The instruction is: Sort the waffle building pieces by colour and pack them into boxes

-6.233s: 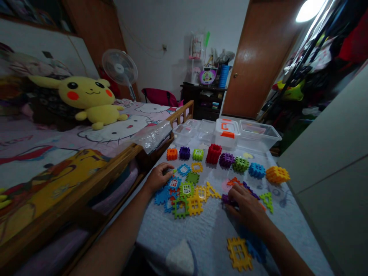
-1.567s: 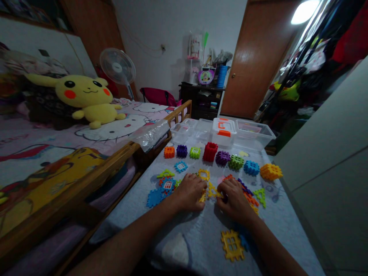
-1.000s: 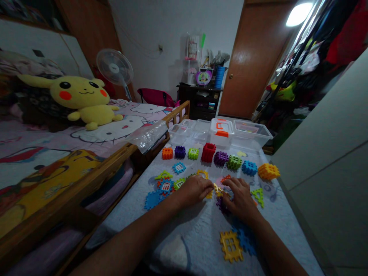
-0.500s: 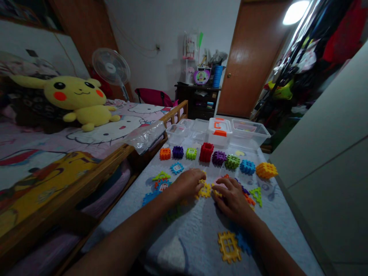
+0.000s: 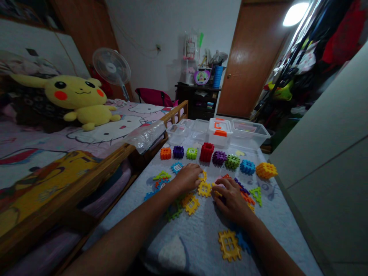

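My left hand (image 5: 189, 178) is over the middle of the table, its fingers curled around the edge of a yellow square building piece (image 5: 203, 176), partly hidden. Just below those fingertips, another yellow window-shaped piece (image 5: 204, 189) lies flat. My right hand (image 5: 232, 197) is to the right of it, with bent fingers on a yellow piece (image 5: 217, 191) mostly covered by them. By my left forearm lie a yellow square piece (image 5: 190, 204) and a green piece (image 5: 174, 211). Beyond my right hand are purple pieces (image 5: 241, 186) and a green triangle (image 5: 255, 196).
Several assembled cubes stand in a row behind my hands, among them a red block (image 5: 207, 152) and a yellow-orange block (image 5: 266, 170). Clear plastic boxes (image 5: 249, 132) line the far end. A yellow square (image 5: 229, 245) lies near me. A wooden bed rail (image 5: 115, 157) borders the left.
My left hand has shifted slightly up and away from the central yellow piece, which now shows more fully. The yellow square by my left forearm is uncovered. My right hand stays nearly in place.
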The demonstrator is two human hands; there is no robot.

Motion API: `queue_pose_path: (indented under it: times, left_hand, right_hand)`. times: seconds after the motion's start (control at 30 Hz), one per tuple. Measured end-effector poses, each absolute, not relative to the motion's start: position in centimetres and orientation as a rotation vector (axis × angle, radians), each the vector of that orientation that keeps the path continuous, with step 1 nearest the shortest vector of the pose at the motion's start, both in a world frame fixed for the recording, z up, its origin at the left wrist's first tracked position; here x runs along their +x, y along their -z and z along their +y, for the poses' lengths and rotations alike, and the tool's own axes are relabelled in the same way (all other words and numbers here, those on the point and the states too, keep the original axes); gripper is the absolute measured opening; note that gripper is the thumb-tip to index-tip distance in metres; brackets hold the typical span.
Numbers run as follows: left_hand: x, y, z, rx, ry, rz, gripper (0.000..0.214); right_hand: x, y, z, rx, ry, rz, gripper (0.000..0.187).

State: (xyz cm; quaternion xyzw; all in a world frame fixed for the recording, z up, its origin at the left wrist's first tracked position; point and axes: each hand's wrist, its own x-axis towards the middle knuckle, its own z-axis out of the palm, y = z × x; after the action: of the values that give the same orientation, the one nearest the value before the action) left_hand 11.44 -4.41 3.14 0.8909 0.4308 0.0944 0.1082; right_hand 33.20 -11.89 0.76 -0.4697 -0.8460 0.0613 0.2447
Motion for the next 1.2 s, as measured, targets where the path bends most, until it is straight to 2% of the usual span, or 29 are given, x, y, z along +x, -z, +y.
queue_pose_path:
  times: [0.13,0.23,0.47,0.8,0.97,1.2]
  left_hand:
    - [12.7,-2.9,-2.7,2.596,-0.046,1.328,0.039]
    - [12.9,-3.0,-2.0,2.605,-0.007,1.329,0.039]
    - [12.5,-3.8,-1.8,2.653,-0.019,1.246,0.021]
    - [12.8,-6.1,-5.0,2.632,-0.169,1.090,0.033]
    - [13.6,-4.2,-5.0,2.672,0.000,1.060,0.031]
    - [13.2,-2.1,-5.0,2.750,-0.118,1.137,0.035]
  right_hand:
    - [33.4,-0.7,-12.0,-1.311,-0.153,-2.297,0.024]
    - [33.6,-0.6,-12.0,-1.305,-0.149,-2.292,0.025]
    - [33.7,-0.4,-11.8,-1.279,-0.204,-2.298,0.024]
    - [33.9,-0.5,-11.6,-1.270,-0.149,-2.216,0.019]
    - [33.9,-0.4,-11.6,-1.262,-0.139,-2.213,0.018]
    - [33.8,-0.4,-11.6,-1.245,-0.128,-2.194,0.016]
